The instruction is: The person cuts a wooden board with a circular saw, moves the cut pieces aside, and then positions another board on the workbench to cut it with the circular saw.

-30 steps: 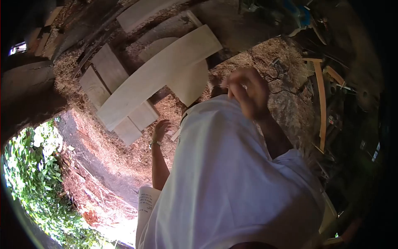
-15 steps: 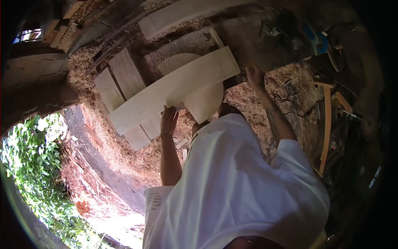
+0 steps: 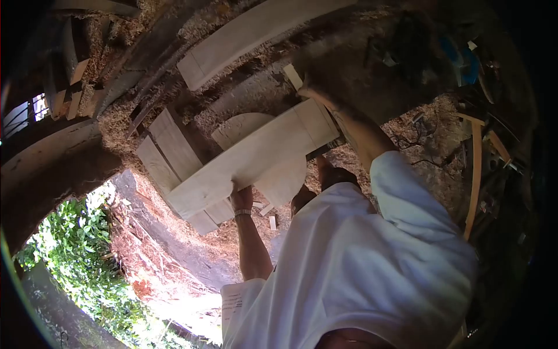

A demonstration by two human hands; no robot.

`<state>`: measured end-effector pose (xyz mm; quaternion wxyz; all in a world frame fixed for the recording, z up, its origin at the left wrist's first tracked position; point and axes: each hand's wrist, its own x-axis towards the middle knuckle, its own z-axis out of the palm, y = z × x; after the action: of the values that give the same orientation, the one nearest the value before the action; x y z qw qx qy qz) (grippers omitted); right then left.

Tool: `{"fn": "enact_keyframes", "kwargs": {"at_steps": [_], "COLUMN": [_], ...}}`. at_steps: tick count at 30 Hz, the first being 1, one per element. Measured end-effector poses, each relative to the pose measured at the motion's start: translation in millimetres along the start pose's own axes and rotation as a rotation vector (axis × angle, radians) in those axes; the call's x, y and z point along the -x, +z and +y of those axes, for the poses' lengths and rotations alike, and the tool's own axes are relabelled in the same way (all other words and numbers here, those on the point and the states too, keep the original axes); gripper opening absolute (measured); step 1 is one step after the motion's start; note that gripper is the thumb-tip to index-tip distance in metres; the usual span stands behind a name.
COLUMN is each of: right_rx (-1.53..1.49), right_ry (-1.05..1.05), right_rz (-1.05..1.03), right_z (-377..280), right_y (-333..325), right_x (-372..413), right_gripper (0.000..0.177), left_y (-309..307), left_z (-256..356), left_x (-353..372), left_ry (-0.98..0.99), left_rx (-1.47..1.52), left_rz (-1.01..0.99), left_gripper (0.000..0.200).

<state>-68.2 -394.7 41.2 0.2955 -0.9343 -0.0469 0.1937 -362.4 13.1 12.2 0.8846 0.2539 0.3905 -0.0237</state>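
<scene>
plank (image 3: 256, 160): long, pale, lying across shorter boards (image 3: 174, 142), mid-scene
left grip (image 3: 240, 196): closed on the plank's near edge
right grip (image 3: 317, 96): at the plank's far right end, blurred; cannot tell
floor (image 3: 192, 232): sawdust-covered
room: greenery (image 3: 75, 250) near left

We are seeing the long plank (image 3: 256, 154) lying slanted on top of the short boards (image 3: 168, 145) and the round board (image 3: 285, 180), our left hand (image 3: 241, 198) holding its near edge, our right hand (image 3: 311, 96) up at its far end, another long board (image 3: 250, 29) lying behind it, and plants (image 3: 75, 244) growing far left.
</scene>
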Motion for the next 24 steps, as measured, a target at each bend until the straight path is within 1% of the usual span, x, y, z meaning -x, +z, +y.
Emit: {"fn": "enact_keyframes", "kwargs": {"at_steps": [1, 2, 4, 7, 10, 13, 14, 15, 19, 21, 23, 24], "right_rx": [0.039, -0.011, 0.038, 0.056, 0.018, -0.097, -0.135, -0.176, -0.205, -0.228, -0.293, -0.365], "right_ry": [-0.057, -0.070, -0.069, -0.094, -0.126, -0.156, -0.151, -0.134, 0.005, 0.095, 0.148, 0.148], "right_rz": [-0.024, -0.050, -0.102, -0.075, 0.008, 0.122, 0.145, 0.169, 0.246, 0.293, 0.348, 0.374], "right_z": [5, 8, 13, 17, 25, 44, 55, 72, 143, 170, 175, 174], "right_y": [-9, -15, -19, -14, 2, 25, 27, 29, 12, -2, -15, -17], "right_x": [-2, -7, -12, -13, -15, -3, 6, 18, 44, 48, 36, 24], "right_gripper": [0.050, 0.046, 0.041, 0.044, 0.046, 0.049, 0.050, 0.051, 0.054, 0.056, 0.058, 0.059], "left_y": [3, 7, 11, -16, -4, 5, 14, 7, 24, 4, -17, -27], "left_z": [-4, -3, 4, -5, -7, 0, 2, 2, 6, -2, -19, -28], "left_x": [-1, 1, 6, -5, -2, 2, 4, 1, 12, 4, -15, -26], "left_ry": [0.013, -0.043, -0.150, -0.093, -0.097, -0.137, -0.158, -0.161, -0.144, -0.137, -0.041, 0.004], "left_rx": [-0.056, -0.071, -0.107, -0.181, -0.207, -0.274, -0.358, -0.358, -0.456, -0.476, -0.390, -0.434], "left_rz": [0.004, 0.051, 0.150, 0.443, 0.349, 0.436, 0.481, 0.480, 0.444, 0.438, 0.340, 0.377], "left_gripper": [0.040, 0.042, 0.045, 0.055, 0.062, 0.065, 0.068, 0.072, 0.072, 0.074, 0.069, 0.063]}}
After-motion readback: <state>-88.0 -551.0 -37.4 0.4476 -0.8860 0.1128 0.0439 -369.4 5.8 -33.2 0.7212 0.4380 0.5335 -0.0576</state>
